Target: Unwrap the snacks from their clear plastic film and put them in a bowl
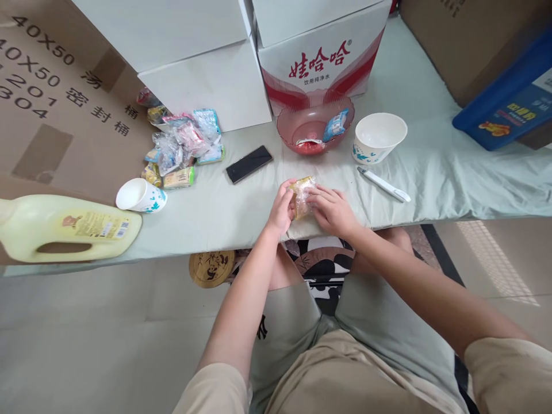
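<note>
Near the front edge of the cloth-covered table, a small yellow snack packet (297, 188) with crinkled clear plastic wrap lies between my two hands. My left hand (282, 208) grips its left side, thumb and fingers closed round it. My right hand (331, 208) presses the clear wrap from the right, its fingers bent together over it. Just behind them stands a translucent red bowl (290, 129) with a blue-and-white packet (336, 125) and a red packet (311, 145) inside. A white box cutter (384, 185) rests to the right of my right hand.
A black phone (249, 164) lies left of the bowl, beside a heap of wrapped snacks (185, 141). Paper cups (379, 137) stand on both sides. A yellow jug (73, 227) lies far left. White cartons (323, 63) and a blue container (509, 98) border the table.
</note>
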`<state>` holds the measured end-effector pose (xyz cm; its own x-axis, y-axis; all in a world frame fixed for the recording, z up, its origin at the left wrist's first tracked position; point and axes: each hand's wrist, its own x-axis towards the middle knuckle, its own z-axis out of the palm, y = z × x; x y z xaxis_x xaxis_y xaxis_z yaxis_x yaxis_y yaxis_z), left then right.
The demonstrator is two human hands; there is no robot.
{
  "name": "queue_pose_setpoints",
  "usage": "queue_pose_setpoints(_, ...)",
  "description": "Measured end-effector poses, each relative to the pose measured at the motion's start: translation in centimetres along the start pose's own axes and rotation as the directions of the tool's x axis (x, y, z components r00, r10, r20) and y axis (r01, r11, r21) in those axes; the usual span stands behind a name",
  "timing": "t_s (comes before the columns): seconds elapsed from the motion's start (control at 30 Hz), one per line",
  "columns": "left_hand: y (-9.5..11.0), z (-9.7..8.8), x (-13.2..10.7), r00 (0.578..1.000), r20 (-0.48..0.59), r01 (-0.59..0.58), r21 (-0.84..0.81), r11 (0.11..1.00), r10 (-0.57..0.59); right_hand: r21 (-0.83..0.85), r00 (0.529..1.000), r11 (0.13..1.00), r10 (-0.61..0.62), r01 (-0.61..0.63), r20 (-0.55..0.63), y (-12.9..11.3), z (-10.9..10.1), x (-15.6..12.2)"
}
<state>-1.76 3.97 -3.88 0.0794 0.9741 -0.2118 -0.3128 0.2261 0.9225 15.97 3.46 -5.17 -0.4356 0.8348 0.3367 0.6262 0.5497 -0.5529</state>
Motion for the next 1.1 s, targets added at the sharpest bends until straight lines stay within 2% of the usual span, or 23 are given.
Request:
queue_pose_setpoints(0.1,-0.3,0.3,-0.2,0.998,0.011,-0.066,0.048,0.997,0.066,-0.038,0.999,0.999,0.021,-0.022,-0.024,-0.2,0.3,-0.3)
queue_pose_setpoints(0.3,-0.9,0.6,-0.4,0.994,-0.007,-0.11,0.067,0.992,0.11,-0.07,0.999,0.997,0.028,-0.03,-0.02,-1.2,0.8,-1.0)
queue_pose_setpoints(0.4,-1.0,0.4,-0.4,0.989,-0.045,-0.14,0.041,0.989,0.142,-0.01,0.995,1.0,0.006,-0.007,-0.101,-0.9,0.5,-1.8)
queue_pose_setpoints(0.47,-1.1,0.3,-0.4,0.987,-0.067,-0.142,0.017,0.99,0.143,-0.004,0.981,1.0,0.004,-0.005,-0.194,0.2,-0.3,-2.7)
queue_pose_setpoints(0.53,-1.3,0.1,-0.3,0.988,-0.067,-0.139,0.004,0.99,0.139,-0.066,0.952,0.995,0.052,-0.075,-0.301,1.8,-1.9,-3.6)
queue_pose_setpoints(0.6,-1.5,-0.2,-0.2,0.989,-0.046,-0.141,0.011,0.99,0.142,-0.165,0.909,0.961,0.141,-0.22,-0.391,3.9,-3.9,-4.4)
queue_pose_setpoints(0.67,-1.7,-0.4,-0.1,0.988,-0.02,-0.153,0.027,0.988,0.153,-0.248,0.865,0.893,0.242,-0.375,-0.439,6.1,-5.8,-4.9)
queue_pose_setpoints(0.77,-2.0,-0.6,0.1,0.983,0.007,-0.185,0.062,0.981,0.185,-0.321,0.864,0.819,0.369,-0.476,-0.343,8.7,-7.9,-5.4)
queue_pose_setpoints(0.87,-2.3,-0.8,0.2,0.975,0.007,-0.221,0.124,0.967,0.222,-0.344,0.879,0.809,0.43,-0.476,-0.205,9.0,-9.0,-5.9)
queue_pose_setpoints(0.97,-2.6,-0.7,0.2,0.967,0.007,-0.25,0.224,0.942,0.255,-0.191,0.864,0.843,0.482,-0.503,-0.149,6.6,-9.0,-6.9)
queue_pose_setpoints(1.03,-2.7,-0.6,0.2,0.962,0.023,-0.266,0.295,0.918,0.272,0.064,0.839,0.843,0.537,-0.534,-0.089,4.1,-8.5,-7.6)
queue_pose_setpoints(1.1,-2.9,-0.5,0.2,0.958,0.042,-0.28,0.362,0.889,0.285,0.335,0.803,0.764,0.595,-0.552,-0.034,1.4,-7.6,-8.1)
